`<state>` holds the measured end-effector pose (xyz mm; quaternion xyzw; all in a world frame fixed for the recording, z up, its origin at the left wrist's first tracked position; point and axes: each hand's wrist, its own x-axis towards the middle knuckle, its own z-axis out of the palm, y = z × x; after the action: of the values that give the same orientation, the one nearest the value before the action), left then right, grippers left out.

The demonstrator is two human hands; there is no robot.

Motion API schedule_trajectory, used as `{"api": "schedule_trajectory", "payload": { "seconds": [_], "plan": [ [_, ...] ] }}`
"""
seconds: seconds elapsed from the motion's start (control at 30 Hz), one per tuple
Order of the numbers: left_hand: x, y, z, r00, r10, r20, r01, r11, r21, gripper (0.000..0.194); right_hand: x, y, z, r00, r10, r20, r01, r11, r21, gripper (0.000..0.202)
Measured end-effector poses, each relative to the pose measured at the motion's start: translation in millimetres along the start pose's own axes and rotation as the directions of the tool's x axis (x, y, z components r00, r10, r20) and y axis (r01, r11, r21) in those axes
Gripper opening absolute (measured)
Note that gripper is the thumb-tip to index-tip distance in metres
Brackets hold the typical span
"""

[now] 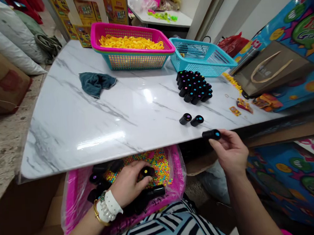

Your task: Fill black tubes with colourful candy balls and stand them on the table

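Note:
My right hand (229, 151) holds a small black tube with a blue end cap (211, 134) by the fingertips, just at the front edge of the white marble table (92, 115). My left hand (129, 182) reaches into a pink plastic-lined bin (73, 195) on my lap, filled with small multicoloured beads and several black tubes, and grips one open black tube (147, 172). Two filled black tubes (191, 119) lie on the table just beyond my right hand. Farther back a cluster of several capped black tubes (195, 87) lies stacked.
A pink and teal basket of yellow rings (131, 44) and a teal basket (198, 55) stand at the table's far side. A dark cloth (95, 83) lies left of centre. A brown paper bag (272, 70) and small packets (242, 104) sit at the right. Boxes and sacks line the floor left.

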<state>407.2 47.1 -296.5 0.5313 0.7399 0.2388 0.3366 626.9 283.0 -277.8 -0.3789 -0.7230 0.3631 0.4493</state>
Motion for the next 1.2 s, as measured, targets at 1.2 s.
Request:
{"api": "schedule_trajectory", "payload": {
  "seconds": [1.2],
  "plan": [
    [-12,-31,9.5,0.926,0.047,-0.374,0.051,0.967,0.248,0.025,-91,-8,94,0.442,-0.23,0.867,0.44,0.898,0.014,0.032]
  ]
}}
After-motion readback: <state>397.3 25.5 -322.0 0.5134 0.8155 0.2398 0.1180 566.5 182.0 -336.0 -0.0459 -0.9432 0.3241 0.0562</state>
